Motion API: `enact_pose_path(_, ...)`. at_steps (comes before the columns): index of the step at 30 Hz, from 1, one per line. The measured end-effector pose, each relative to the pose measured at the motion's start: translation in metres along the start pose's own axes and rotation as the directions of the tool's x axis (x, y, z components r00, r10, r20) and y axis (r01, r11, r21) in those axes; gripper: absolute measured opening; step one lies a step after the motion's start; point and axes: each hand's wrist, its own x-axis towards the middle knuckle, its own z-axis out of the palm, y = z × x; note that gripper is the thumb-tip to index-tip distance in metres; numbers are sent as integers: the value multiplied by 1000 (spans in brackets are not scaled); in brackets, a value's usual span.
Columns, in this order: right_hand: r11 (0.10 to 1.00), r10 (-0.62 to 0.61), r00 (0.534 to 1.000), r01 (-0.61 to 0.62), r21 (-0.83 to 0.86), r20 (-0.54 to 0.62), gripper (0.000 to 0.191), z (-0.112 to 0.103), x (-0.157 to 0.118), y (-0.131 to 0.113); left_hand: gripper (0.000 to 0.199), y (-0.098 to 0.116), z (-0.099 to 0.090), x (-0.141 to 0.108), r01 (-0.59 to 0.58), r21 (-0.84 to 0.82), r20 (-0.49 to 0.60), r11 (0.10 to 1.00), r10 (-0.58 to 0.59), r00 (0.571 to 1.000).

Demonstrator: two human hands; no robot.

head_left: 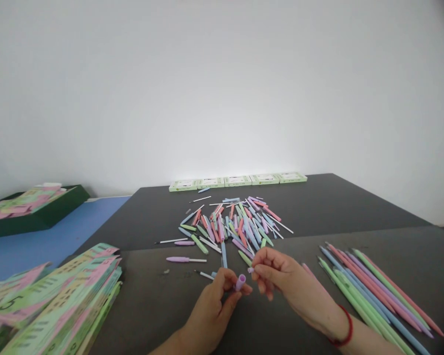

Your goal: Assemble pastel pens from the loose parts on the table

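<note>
Beyond your left hand (214, 308), the wall (240, 153) glows softly, brightest low down; left of that hand, packets (74, 291) look stretched, slightly blurred.

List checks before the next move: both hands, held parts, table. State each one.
1. Left hand grips the purple tube, open end exposed: ok.
2. Right hand pinches the small purple piece: ok.
3. Gap visible between tube and piece: ok.
4. Tube's inside free of obstruction: cannot tell, too small in view.
5. Loose pen parts separated by colour: not ok, mixed in a pile.
6. Right forearm off the long pens: cannot tell, they overlap in view.
</note>
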Motion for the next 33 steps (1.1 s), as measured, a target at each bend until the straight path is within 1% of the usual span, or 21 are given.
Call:
enact_pose_path(1, 999, 15, 999, -17, 40, 30, 10, 4, -3, -1, 4, -1, 0, 0, -11, 17, 3, 1000, 10, 1000)
enact_pose_path(2, 999, 24, 998, -26, 27, 62, 10, 7, -5, -1, 5, -2, 0, 0, -20, 34, 5, 999, 20, 1000)
enact_pose_path(3, 999, 21, 996, -18, -31, 92, 12, 11, -7, -1, 5, -3, 1, -1, -27, 47, 7, 999, 26, 1000)
enact_pose_path(5, 971, -33, 991, 62, -230, 126, 16, 15, -9, -1, 5, -3, 1, -1, -28, 63, 4, 998, 28, 1000)
enact_pose_path(7, 881, -140, 984, 176, -439, 113, 18, 14, -11, -2, 5, -2, 1, -2, -19, 62, 5, 998, 19, 1000)
enact_pose_path(8, 828, -201, 975, 219, -515, 92, 18, 13, -12, -3, 5, -1, 1, -2, -12, 55, 8, 998, 11, 1000)
enact_pose_path(9, 787, -257, 965, 245, -566, 60, 17, 10, -12, -4, 5, 0, 1, -2, -4, 43, 11, 999, 3, 1000)
enact_pose_path(10, 766, -300, 954, 254, -590, 22, 17, 8, -12, -7, 5, 1, 1, -1, 7, 29, 14, 1000, -7, 1000)
enact_pose_path(11, 770, -316, 949, 244, -590, -19, 16, 6, -12, -10, 6, 2, 1, -1, 19, 16, 17, 1000, -19, 1000)
enact_pose_path(12, 793, -300, 952, 218, -569, -54, 16, 5, -12, -13, 5, 2, 1, 0, 31, 7, 20, 1000, -31, 999)
enact_pose_path(14, 871, -206, 974, 140, -471, -90, 15, 4, -12, -18, 6, 3, 1, 1, 47, 4, 33, 999, -47, 998)
enact_pose_path(16, 941, -112, 991, 84, -329, -70, 13, 7, -12, -19, 6, 3, 1, 1, 45, 14, 55, 999, -46, 997)
enact_pose_path(18, 973, -85, 996, 74, -219, -42, 13, 10, -12, -17, 8, 4, 1, 1, 36, 27, 64, 999, -37, 997)
enact_pose_path(19, 977, -87, 995, 78, -200, -39, 12, 12, -12, -16, 8, 4, 1, 1, 32, 31, 64, 999, -34, 997)
enact_pose_path(22, 964, -115, 992, 101, -246, -43, 12, 14, -12, -9, 9, 4, 1, 1, 27, 30, 60, 999, -28, 998)
enact_pose_path(25, 946, -141, 990, 133, -294, -7, 11, 13, -11, -4, 9, 4, 1, 1, 29, 40, 46, 999, -31, 998)
enact_pose_path(29, 913, -141, 990, 139, -383, 24, 13, 13, -13, -6, 8, 3, 1, 2, 30, 46, 26, 998, -31, 999)
enact_pose_path(31, 881, -144, 989, 143, -450, 33, 15, 9, -13, -10, 8, 2, 1, 1, 27, 34, 29, 999, -28, 999)
enact_pose_path(33, 808, -170, 984, 169, -564, 50, 13, 1, -12, -12, 8, 1, 1, 1, 29, 20, 30, 999, -29, 999)
